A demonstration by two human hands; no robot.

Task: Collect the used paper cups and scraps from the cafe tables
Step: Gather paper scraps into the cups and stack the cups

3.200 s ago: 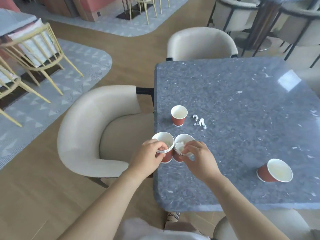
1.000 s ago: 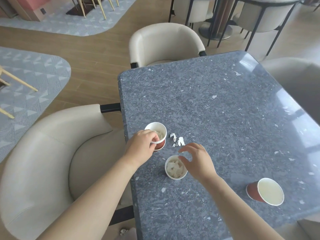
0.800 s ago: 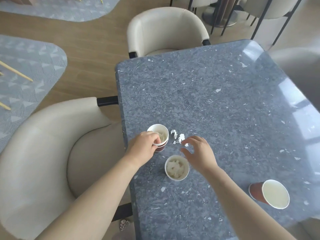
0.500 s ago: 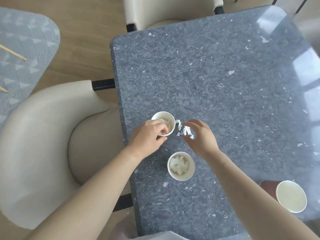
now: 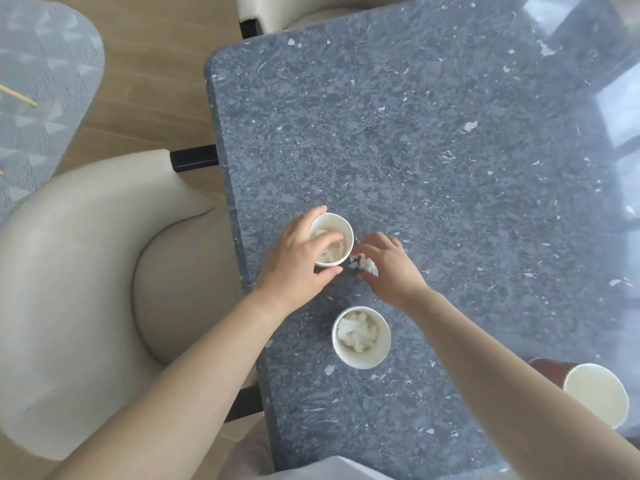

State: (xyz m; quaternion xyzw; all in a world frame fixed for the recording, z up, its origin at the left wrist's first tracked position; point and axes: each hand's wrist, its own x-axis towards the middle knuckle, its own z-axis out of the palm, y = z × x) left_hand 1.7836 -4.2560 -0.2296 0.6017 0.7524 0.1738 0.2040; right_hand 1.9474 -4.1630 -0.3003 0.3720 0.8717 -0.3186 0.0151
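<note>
Head: right hand [image 5: 393, 270] now on scraps [image 5: 366, 267]

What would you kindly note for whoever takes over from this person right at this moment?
Left hand grips the far paper cup, which holds scraps.
Right hand has its fingers curled on the loose paper scraps beside that cup, apparently pinching them.
The near paper cup stands upright, filled with scraps. The tipped paper cup lies on its side at the right edge of the table.
Done: some scraps are in cups.
Left: drop the loose scraps into a cup, fetch the tipped cup, carry everything away.
</note>
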